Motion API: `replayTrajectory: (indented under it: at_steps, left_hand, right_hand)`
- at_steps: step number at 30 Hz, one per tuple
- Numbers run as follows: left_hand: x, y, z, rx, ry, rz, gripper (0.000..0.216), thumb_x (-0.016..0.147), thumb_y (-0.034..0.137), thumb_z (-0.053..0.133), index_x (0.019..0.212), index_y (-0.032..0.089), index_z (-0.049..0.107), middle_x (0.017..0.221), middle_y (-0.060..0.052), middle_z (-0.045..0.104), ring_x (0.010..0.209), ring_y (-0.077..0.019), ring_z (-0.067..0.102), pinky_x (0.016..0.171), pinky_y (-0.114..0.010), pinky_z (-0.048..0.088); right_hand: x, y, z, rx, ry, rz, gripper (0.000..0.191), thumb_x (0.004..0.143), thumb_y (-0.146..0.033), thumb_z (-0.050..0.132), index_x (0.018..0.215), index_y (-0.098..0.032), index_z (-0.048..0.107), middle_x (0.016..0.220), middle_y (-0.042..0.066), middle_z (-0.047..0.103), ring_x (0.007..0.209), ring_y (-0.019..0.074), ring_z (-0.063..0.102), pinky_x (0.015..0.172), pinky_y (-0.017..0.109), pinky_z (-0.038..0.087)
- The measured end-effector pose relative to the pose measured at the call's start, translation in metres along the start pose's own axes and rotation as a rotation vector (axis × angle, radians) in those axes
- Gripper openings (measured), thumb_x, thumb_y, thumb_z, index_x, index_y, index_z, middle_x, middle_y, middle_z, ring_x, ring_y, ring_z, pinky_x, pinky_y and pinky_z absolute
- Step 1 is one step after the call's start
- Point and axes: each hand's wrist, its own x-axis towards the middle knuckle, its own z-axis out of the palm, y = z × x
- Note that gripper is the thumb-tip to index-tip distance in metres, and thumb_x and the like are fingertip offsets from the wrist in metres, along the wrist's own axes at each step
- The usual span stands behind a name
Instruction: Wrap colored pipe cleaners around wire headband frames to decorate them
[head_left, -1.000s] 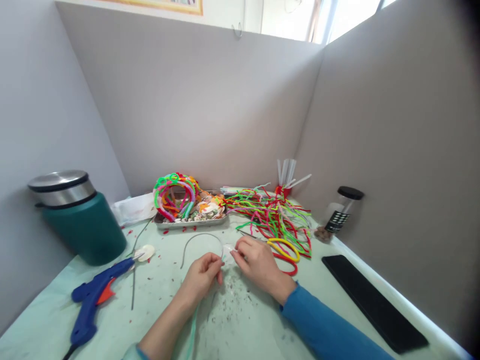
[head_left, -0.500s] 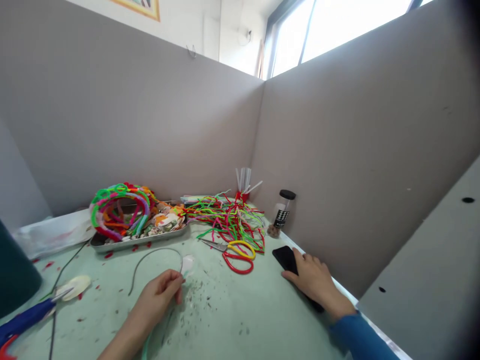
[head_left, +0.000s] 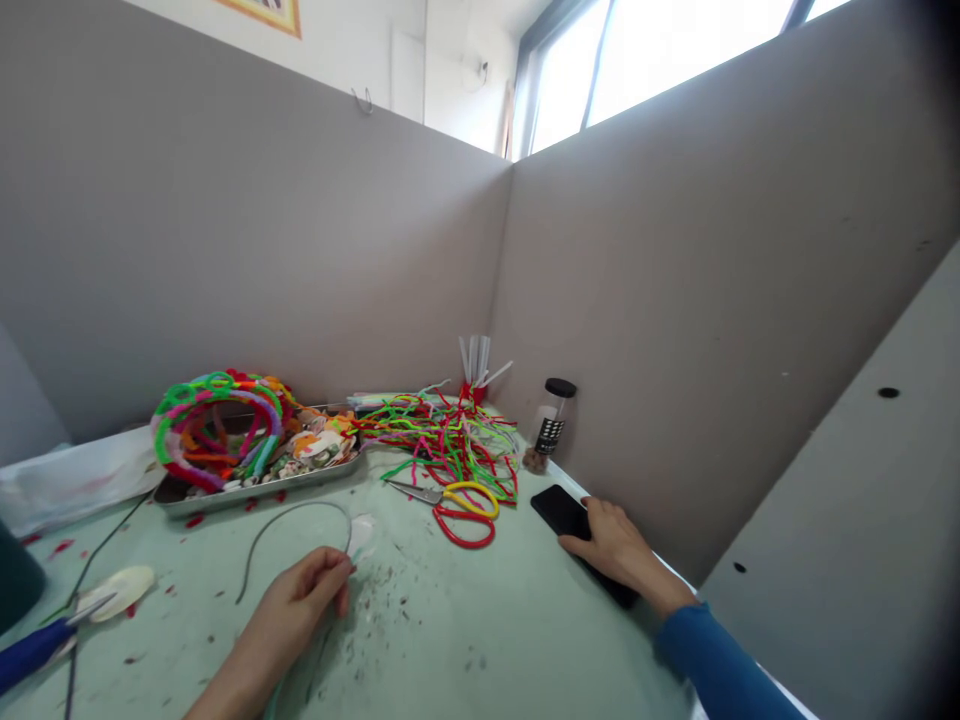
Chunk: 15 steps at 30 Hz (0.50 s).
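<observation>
Pinching is seen at the left hand [head_left: 292, 600], lower left of centre: fingers curled shut, thumb pressed to forefinger, one end of a thin grey wire [head_left: 300, 504] gripped. Wire is arched up and leftward over the worktop [head_left: 525, 640]. A pale disc [head_left: 364, 534] is seen just past the fingertips; contact can't be told. Right hand [head_left: 611, 540], lower right, is laid over a black slab [head_left: 553, 508], thumb and fingers spread across it; whether it is gripped can't be told. Scissors [head_left: 471, 514] with yellow and red handles are placed between the hands, farther back, beside heaped pipe cleaners [head_left: 457, 440]. Fuzzy hoops [head_left: 169, 440] are piled in a metal tray [head_left: 262, 492], left of centre. Blue glue gun [head_left: 30, 652] is cut off at lower left, nozzle over a cream disc [head_left: 133, 588].
</observation>
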Motion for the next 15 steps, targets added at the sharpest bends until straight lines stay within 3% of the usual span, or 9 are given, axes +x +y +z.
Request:
replayTrajectory:
  at_steps: [5,8,11,15]
  left_hand:
    - [0.0,0.0,0.0,0.0,0.022,0.002,0.042,0.068,0.06,0.052,0.067,0.018,0.053,0.05,0.003,0.054,0.035,-0.008,0.032,0.036,-0.02,0.021]
    - [-0.001,0.001,-0.001,-0.009,0.029,0.034,0.042,0.067,0.06,0.055,0.067,0.018,0.055,0.05,0.003,0.054,0.039,-0.0091,0.036,0.039,-0.019,0.024]
    - [-0.003,0.005,0.0,-0.015,0.019,0.012,0.042,0.065,0.06,0.057,0.065,0.018,0.054,0.05,0.004,0.052,0.038,-0.008,0.035,0.038,-0.019,0.023]
    - [-0.003,0.005,-0.003,-0.086,0.066,-0.042,0.042,0.064,0.06,0.056,0.061,0.018,0.05,0.045,0.006,0.046,0.031,-0.0049,0.025,0.034,-0.018,0.014]
  right_hand:
    - [-0.011,-0.033,-0.019,-0.039,0.046,-0.019,0.054,0.067,-0.044,0.065,0.109,-0.011,0.057,0.105,0.019,0.057,0.099,0.0342,0.05,0.081,0.042,0.036]
    - [-0.02,-0.086,-0.027,0.166,0.167,-0.345,0.042,0.073,-0.04,0.063,0.107,-0.016,0.059,0.112,0.015,0.055,0.103,0.0288,0.048,0.086,0.038,0.036]
    - [-0.025,-0.152,-0.021,0.408,0.12,-0.761,0.033,0.08,-0.035,0.056,0.111,-0.022,0.056,0.107,0.007,0.058,0.099,0.02,0.052,0.085,0.03,0.039]
    - [-0.023,-0.225,0.0,0.415,0.113,-0.996,0.023,0.087,-0.03,0.046,0.106,-0.023,0.058,0.096,0.004,0.061,0.087,0.016,0.056,0.074,0.025,0.042]
